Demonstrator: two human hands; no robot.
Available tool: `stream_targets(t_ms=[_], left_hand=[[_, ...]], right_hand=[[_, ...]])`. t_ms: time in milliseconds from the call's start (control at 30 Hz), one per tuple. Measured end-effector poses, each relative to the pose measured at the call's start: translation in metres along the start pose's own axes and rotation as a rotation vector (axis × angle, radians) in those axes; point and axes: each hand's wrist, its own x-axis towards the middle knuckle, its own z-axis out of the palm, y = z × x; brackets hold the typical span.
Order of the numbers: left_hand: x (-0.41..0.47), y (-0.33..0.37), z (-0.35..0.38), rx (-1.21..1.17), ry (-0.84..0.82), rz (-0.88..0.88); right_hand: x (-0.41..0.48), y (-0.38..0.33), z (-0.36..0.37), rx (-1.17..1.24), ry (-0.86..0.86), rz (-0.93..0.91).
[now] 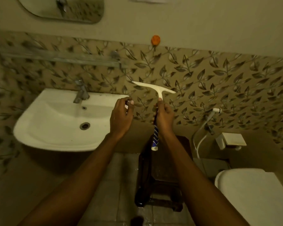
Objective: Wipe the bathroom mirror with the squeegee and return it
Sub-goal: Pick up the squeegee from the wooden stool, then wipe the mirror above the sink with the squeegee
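Two bare forearms are being extended forward over a tiled floor. Beneath them a dark wooden stool is standing on the floor, and one white toilet lid is showing at the lower right. The squeegee is being held upright in the right hand, whose grip is clenched around the handle; the blue-and-white patterned lower end of the handle is sticking out below the fist, and the white blade is being held tilted, close to the leaf-patterned wall tiles. The left hand is being held just beside it, apart from the squeegee, fingers curled around something small and pale that cannot be identified. To the left, one white washbasin with one metal tap is being carried by the wall. To the right, a white hand-spray hose and a small white wall fitting are hanging. Farther up, one metal towel rail and one orange hook are being borne by the wall. Farthest off, at the top left, only the lower part of the mirror is being shown, well apart from the squeegee.
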Motion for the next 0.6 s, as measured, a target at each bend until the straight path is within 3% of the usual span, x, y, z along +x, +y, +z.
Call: stream_targets(t_ms=[400,600], left_hand=[[0.127,0.002,-0.162,0.024,0.19,0.184],[0.221,-0.022,-0.246,0.052,0.201,0.207]], right_hand=[[-0.008,-0.088,0.165,0.019,-0.079,-0.318],[0.011,-0.121,0.271,0.033,-0.062,-0.388]])
